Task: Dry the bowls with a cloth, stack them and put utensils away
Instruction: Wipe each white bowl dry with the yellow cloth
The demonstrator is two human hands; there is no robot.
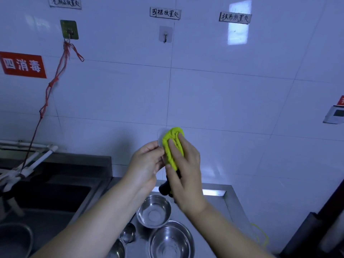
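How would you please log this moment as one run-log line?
left hand: steadies cloth | right hand: holds yellow cloth | bowls: unstacked on counter

Dim bluish light, window glare on wall tiles (238, 32), edges perhaps bowed

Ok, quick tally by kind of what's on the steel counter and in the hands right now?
Steel bowls on the counter: 3 (small, large, one cut off by the frame edge)
Ladles or spoons: 1, lying between the bowls
Yellow cloths: 1, held by both the left hand and the right hand
Total: 5
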